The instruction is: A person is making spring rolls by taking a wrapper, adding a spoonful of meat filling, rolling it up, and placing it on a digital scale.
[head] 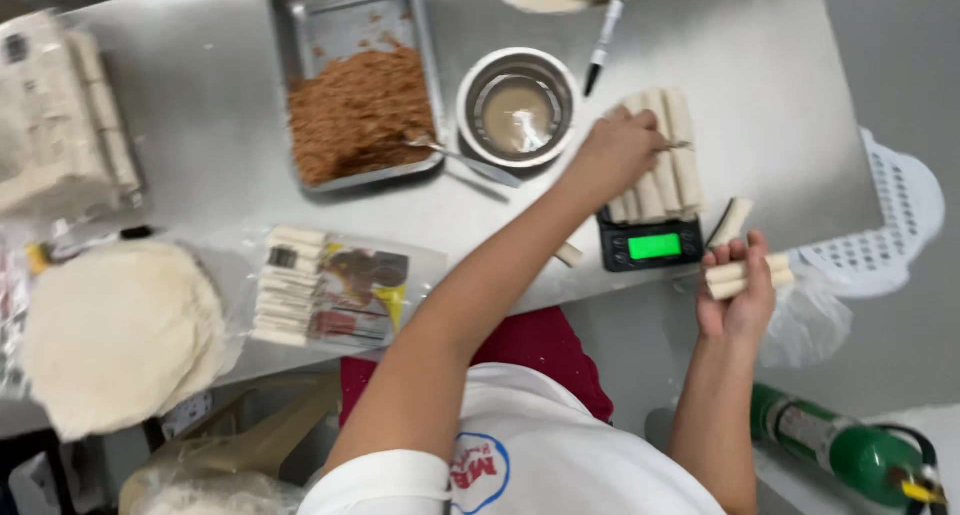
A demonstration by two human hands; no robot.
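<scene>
The left hand [620, 155] is lying on the pale rolls [665, 160] stacked on a small black scale [650, 243]; its grip I cannot tell. The right hand [740, 285], beyond the edge of the steel table [200, 125], is grasping two rolls [745, 273]. A filling tray [355, 75] and metal bowl [517, 107] are sitting just beside the left hand, a green cylinder [850, 455] on the grey floor near the right arm.

Left hand [615, 155] hides part of the rolls [662, 155].

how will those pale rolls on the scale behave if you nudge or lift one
The rolls on the scale are round, so a loose one would probably roll. Their thin pale wrappers look soft, likely denting if squeezed. The right hand holds several at once, suggesting they are light.
</scene>
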